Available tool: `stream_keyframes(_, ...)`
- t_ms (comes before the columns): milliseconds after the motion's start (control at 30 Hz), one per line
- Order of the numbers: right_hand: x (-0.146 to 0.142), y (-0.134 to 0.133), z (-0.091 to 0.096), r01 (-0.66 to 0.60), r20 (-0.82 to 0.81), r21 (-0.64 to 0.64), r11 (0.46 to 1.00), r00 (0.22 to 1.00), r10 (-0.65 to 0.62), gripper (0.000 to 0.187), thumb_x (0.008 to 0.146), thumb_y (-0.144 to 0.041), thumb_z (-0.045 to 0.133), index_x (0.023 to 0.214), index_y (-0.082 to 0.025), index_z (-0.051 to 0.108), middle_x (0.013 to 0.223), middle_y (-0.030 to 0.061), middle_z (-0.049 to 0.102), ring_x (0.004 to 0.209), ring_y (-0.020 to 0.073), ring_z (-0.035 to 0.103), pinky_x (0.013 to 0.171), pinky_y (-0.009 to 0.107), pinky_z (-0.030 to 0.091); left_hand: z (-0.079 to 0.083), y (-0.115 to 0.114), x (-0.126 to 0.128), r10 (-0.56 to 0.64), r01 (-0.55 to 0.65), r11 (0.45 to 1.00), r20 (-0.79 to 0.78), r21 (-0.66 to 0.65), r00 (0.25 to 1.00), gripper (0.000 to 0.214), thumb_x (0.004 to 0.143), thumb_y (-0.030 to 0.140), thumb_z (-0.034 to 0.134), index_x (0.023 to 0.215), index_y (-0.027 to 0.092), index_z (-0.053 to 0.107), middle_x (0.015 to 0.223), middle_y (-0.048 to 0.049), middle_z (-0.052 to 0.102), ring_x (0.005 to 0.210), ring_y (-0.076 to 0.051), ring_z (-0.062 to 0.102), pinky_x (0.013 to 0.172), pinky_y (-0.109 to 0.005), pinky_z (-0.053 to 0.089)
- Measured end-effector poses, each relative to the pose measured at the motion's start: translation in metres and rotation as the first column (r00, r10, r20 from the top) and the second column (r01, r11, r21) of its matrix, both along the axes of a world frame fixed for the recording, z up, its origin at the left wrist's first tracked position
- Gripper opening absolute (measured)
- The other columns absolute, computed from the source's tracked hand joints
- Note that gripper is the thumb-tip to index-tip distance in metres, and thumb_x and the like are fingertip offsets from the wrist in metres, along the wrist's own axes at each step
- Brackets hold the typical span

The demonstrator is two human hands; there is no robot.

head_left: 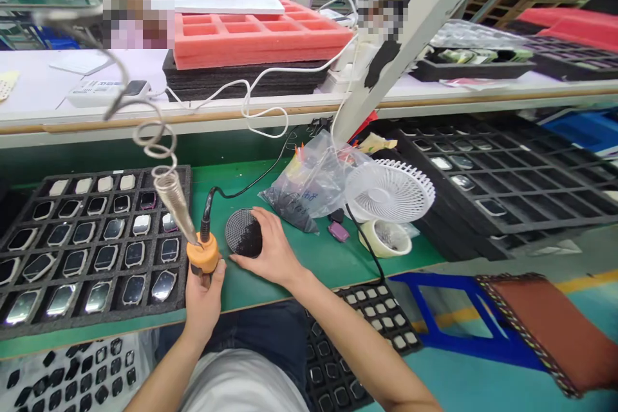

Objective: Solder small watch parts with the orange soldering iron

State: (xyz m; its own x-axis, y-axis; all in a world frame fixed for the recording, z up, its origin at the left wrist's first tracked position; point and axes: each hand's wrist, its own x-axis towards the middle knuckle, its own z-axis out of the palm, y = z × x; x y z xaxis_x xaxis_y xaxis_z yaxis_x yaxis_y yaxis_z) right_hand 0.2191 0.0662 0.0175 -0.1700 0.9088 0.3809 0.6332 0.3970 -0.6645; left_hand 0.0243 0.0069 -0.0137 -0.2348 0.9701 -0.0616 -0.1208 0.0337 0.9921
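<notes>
My left hand [205, 299] is wrapped round an orange-topped electric screwdriver [203, 253], which hangs from a coiled spring [172, 196]. A black cord [206, 211] leaves its top, and its lower end is hidden. Just to the right, my right hand [276, 250] grips a round dish [244, 232] by its right side, thumb and fingers around the rim. The dish has a grid of tiny holes, and small black bits cover part of it. On the left lies a black foam tray [188, 225] of square watch-like cases [106, 257].
Right of the dish are a plastic bag [313, 187], a white fan [389, 190], a purple case [338, 232] and a small cup [386, 238]. Foam trays [454, 206] stack at the right. A shelf [212, 119] crosses above, with red foam [261, 38]. People sit beyond.
</notes>
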Motion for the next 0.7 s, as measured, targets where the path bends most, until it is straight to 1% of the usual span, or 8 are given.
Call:
stream_keyframes(133,0.008,-0.002,0.0,0.063,-0.012,0.006,0.998,0.998,-0.063,0.103,0.074,-0.057,0.089,0.156,-0.022,0.039,0.16,0.0206,0.047,0.151,0.0398,0.044,0.127,0.065,0.041,0.002,0.001,0.0,-0.003,0.004,1.0,-0.033,0.02,0.999,0.04,0.097,0.043,0.075,0.127,0.017,0.065,0.116,-0.0069,0.071,0.103,-0.021,0.071,0.096,-0.045,0.06)
stream_keyframes(300,0.013,-0.007,0.001,0.067,0.003,-0.004,0.998,0.998,-0.067,0.105,0.072,-0.057,0.091,0.156,-0.024,0.039,0.159,0.019,0.05,0.15,0.0384,0.047,0.126,0.063,0.043,0.004,0.002,0.0,-0.007,0.008,1.0,-0.042,0.026,0.999,0.035,0.098,0.04,0.074,0.122,0.016,0.066,0.113,-0.0058,0.07,0.1,-0.02,0.07,0.092,-0.042,0.061)
stream_keyframes(400,0.015,-0.007,0.001,0.075,0.005,0.001,0.997,0.997,-0.075,0.103,0.075,-0.059,0.088,0.156,-0.022,0.038,0.16,0.0201,0.048,0.15,0.0396,0.046,0.126,0.065,0.041,0.004,0.002,0.001,-0.012,0.013,0.999,-0.039,0.029,0.999,0.035,0.097,0.04,0.074,0.122,0.016,0.066,0.112,-0.0055,0.07,0.1,-0.02,0.069,0.092,-0.042,0.061)
stream_keyframes(467,0.017,-0.005,0.003,0.05,0.007,0.007,0.999,0.999,-0.05,0.1,0.077,-0.061,0.085,0.156,-0.021,0.039,0.161,0.0198,0.048,0.15,0.0399,0.046,0.125,0.066,0.041,0.005,0.002,0.001,-0.014,0.016,0.999,-0.041,0.031,0.999,0.035,0.097,0.04,0.075,0.122,0.016,0.066,0.112,-0.0055,0.07,0.1,-0.02,0.069,0.092,-0.042,0.06)
stream_keyframes(567,0.02,-0.002,0.006,-0.021,0.014,0.016,1.0,1.0,0.021,0.099,0.078,-0.064,0.083,0.157,-0.021,0.039,0.161,0.0181,0.048,0.15,0.0387,0.046,0.124,0.064,0.041,0.007,0.002,0.001,-0.017,0.019,0.999,-0.044,0.033,0.999,0.035,0.097,0.04,0.075,0.122,0.016,0.066,0.112,-0.0055,0.07,0.1,-0.02,0.069,0.093,-0.042,0.06)
stream_keyframes(700,0.021,0.001,0.008,-0.054,0.015,0.03,0.998,0.998,0.054,0.098,0.081,-0.062,0.081,0.158,-0.021,0.036,0.165,0.0193,0.044,0.153,0.0397,0.042,0.126,0.066,0.038,0.008,0.002,0.002,-0.016,0.017,0.999,-0.045,0.03,0.999,0.035,0.097,0.041,0.075,0.12,0.017,0.066,0.11,-0.0052,0.071,0.1,-0.02,0.069,0.093,-0.043,0.06)
